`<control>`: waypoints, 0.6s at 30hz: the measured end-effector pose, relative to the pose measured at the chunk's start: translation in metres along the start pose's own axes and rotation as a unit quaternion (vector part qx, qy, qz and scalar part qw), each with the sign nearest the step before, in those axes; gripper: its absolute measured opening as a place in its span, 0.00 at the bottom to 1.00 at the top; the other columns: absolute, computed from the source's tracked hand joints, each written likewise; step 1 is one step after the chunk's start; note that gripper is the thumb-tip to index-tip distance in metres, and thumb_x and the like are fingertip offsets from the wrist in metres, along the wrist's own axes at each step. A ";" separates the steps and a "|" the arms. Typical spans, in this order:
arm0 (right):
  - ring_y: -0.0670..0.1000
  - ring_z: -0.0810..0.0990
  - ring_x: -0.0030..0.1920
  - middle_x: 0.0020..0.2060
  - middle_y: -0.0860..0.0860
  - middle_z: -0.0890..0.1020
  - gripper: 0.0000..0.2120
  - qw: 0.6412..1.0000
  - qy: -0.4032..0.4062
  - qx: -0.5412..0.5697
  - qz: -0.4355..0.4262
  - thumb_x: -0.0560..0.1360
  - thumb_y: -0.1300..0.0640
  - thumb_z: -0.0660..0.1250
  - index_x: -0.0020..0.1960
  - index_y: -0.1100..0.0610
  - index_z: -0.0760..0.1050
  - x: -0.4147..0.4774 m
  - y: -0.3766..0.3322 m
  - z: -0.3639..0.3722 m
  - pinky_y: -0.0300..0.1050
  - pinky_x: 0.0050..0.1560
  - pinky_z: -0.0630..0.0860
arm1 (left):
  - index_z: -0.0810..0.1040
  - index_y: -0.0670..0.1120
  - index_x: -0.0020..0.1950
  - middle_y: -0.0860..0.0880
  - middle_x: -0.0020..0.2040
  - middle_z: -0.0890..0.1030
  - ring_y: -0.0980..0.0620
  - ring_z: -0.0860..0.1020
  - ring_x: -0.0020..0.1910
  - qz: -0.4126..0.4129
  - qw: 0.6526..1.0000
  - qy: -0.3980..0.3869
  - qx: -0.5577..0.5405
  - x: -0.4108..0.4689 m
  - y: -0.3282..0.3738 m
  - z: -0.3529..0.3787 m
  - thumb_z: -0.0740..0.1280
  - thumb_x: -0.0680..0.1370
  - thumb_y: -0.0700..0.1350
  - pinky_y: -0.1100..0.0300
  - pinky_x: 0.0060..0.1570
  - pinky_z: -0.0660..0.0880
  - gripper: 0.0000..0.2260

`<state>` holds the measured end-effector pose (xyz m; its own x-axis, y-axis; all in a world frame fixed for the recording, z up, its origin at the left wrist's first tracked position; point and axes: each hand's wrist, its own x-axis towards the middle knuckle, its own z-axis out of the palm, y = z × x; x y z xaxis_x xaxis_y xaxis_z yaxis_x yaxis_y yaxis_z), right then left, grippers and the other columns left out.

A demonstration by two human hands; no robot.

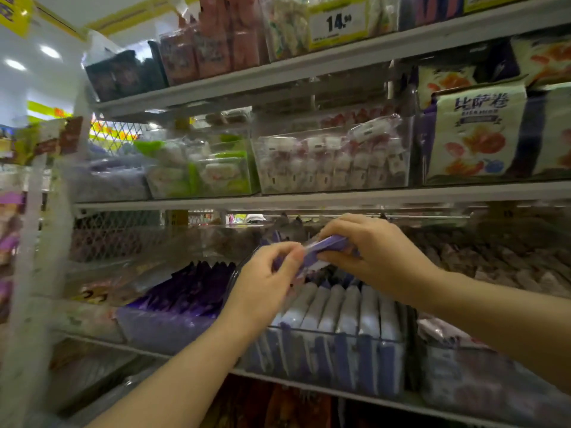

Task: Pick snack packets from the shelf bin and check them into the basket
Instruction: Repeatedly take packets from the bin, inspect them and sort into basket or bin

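Observation:
A purple and white snack packet (323, 248) is held flat above a clear shelf bin (327, 362). My left hand (265, 279) pinches its left end with thumb and fingers. Its right end sits in the curled fingers of my right hand (377, 251), which grips it from above. Inside the bin stand several more white and purple packets (343, 307) in a row on edge. No basket is in view.
A neighbouring clear bin (160, 332) to the left holds dark purple packets. The shelf above (309, 199) carries bins of small wrapped snacks and large white bags (475, 134) at right. More packets fill the right side and the shelf below.

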<state>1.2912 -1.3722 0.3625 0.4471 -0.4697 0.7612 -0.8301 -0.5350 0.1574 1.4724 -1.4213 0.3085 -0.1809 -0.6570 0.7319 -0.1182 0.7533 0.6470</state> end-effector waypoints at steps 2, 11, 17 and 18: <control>0.49 0.80 0.50 0.51 0.48 0.82 0.14 0.998 0.035 0.049 -0.031 0.73 0.49 0.70 0.54 0.55 0.81 -0.009 -0.020 0.006 0.48 0.49 0.78 | 0.79 0.54 0.52 0.53 0.51 0.82 0.55 0.83 0.49 -0.086 0.985 0.039 -0.143 -0.014 0.006 -0.008 0.63 0.75 0.58 0.56 0.46 0.82 0.12; 0.42 0.77 0.61 0.65 0.49 0.71 0.17 0.949 -0.015 0.313 0.025 0.68 0.49 0.74 0.54 0.55 0.80 -0.060 -0.115 0.077 0.37 0.58 0.75 | 0.65 0.43 0.74 0.43 0.58 0.83 0.46 0.83 0.50 -0.196 0.931 0.099 -0.292 -0.118 -0.014 -0.075 0.66 0.76 0.33 0.53 0.44 0.81 0.27; 0.43 0.82 0.52 0.54 0.44 0.82 0.22 0.779 -0.075 0.571 0.249 0.73 0.47 0.69 0.65 0.47 0.68 -0.081 -0.172 0.137 0.37 0.46 0.79 | 0.74 0.47 0.63 0.45 0.55 0.84 0.46 0.83 0.52 -0.254 0.934 0.053 -0.244 -0.205 -0.043 -0.117 0.70 0.67 0.32 0.52 0.45 0.82 0.25; 0.47 0.83 0.53 0.52 0.48 0.84 0.20 0.731 -0.089 0.614 0.285 0.74 0.48 0.68 0.64 0.52 0.71 -0.083 -0.180 0.150 0.42 0.47 0.81 | 0.74 0.48 0.62 0.46 0.55 0.84 0.47 0.83 0.52 -0.270 0.936 0.042 -0.224 -0.218 -0.049 -0.122 0.71 0.67 0.32 0.53 0.44 0.81 0.26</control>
<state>1.4531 -1.3424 0.1765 0.2725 -0.8875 0.3715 -0.0230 -0.3921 -0.9197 1.6370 -1.3190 0.1433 -0.1335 -0.9522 0.2748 0.2539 0.2352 0.9382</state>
